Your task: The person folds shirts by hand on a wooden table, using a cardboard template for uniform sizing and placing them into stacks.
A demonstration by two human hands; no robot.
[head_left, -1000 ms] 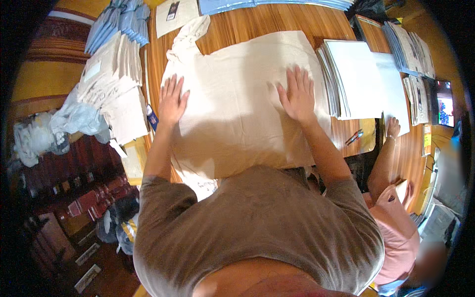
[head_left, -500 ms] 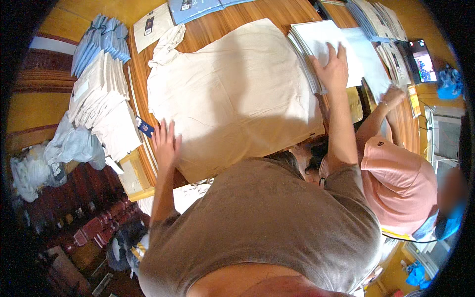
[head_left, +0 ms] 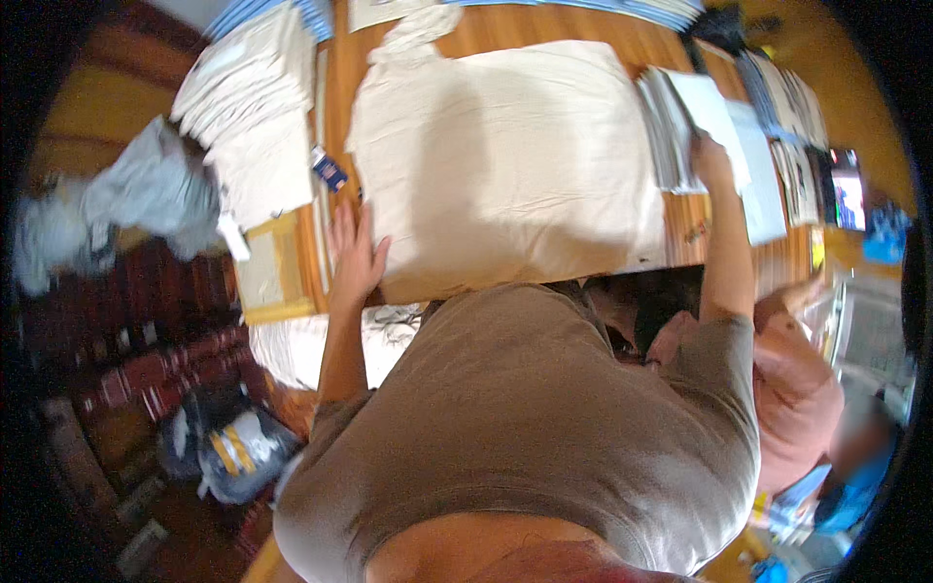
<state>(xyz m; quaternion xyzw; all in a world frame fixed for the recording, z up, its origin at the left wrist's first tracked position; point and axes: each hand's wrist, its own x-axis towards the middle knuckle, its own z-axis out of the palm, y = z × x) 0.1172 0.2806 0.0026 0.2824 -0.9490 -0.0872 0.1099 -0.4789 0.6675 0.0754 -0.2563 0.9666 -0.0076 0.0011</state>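
The left hand is spread loosely at the near left corner of a cream knit garment, its thumb overlapping the cloth's edge. The right hand curls at a stack of white sheets; whether it pinches one, I cannot tell. The stack lies just right of the garment, its long axis running away from the body; the right hand is clearly nearer. The garment spreads between both hands, longer left to right, on the wooden table.
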